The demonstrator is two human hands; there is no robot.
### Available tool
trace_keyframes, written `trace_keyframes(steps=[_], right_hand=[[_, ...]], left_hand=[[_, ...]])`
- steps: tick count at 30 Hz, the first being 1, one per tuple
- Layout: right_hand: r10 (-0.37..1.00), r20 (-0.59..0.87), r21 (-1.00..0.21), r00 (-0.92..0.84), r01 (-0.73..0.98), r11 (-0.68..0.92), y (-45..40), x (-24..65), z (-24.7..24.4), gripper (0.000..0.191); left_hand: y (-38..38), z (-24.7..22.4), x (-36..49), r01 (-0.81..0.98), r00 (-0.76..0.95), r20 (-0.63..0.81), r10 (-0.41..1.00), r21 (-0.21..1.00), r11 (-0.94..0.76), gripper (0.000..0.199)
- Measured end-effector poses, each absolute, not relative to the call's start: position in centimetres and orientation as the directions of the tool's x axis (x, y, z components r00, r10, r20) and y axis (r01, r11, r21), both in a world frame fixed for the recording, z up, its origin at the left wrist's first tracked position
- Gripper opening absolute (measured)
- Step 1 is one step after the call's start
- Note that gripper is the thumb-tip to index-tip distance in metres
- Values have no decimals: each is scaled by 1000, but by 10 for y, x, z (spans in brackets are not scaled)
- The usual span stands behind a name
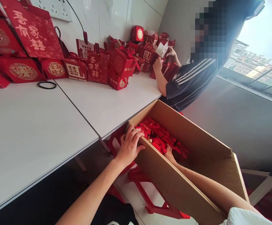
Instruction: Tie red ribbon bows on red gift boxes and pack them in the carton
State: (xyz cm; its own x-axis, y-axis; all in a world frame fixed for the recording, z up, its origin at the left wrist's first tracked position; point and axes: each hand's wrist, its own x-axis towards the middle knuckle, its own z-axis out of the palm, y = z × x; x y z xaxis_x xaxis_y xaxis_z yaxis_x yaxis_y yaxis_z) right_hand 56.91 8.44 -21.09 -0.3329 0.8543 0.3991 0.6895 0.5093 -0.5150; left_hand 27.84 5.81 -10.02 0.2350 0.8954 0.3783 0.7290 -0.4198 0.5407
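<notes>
A large cardboard box (192, 137) stands open beside the white table, resting on red plastic stools (154, 200). Several flat red gift-box blanks with ribbons (159, 137) lie inside it. My left hand (129, 145) grips the box's near rim at its corner, fingers curled over the edge. My right hand (168, 154) reaches down inside the box and touches the red pieces; its fingers are mostly hidden by the box wall and the pile.
White tables (32, 131) run along the wall, with several assembled red gift boxes and bags (96, 67) at the back and a black ring (47, 85). Another person in a dark striped top (192, 81) handles a small box (161, 49) at the far end. A window is at right.
</notes>
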Motion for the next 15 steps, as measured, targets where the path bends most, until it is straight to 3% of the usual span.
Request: trace_keyframes(steps=[8,12,15], right_hand=[[896,405,-527,-183,754,393,80,564,-207,57],[951,304,-590,-62,772,239,82,555,-213,54],[982,186,-628,28,772,97,94,555,-211,64]], left_hand=[[57,-102,280,734,228,387,894,535,-419,38],[57,-102,280,741,219,388,895,531,-411,38],[57,-103,280,743,218,393,893,526,-413,38]])
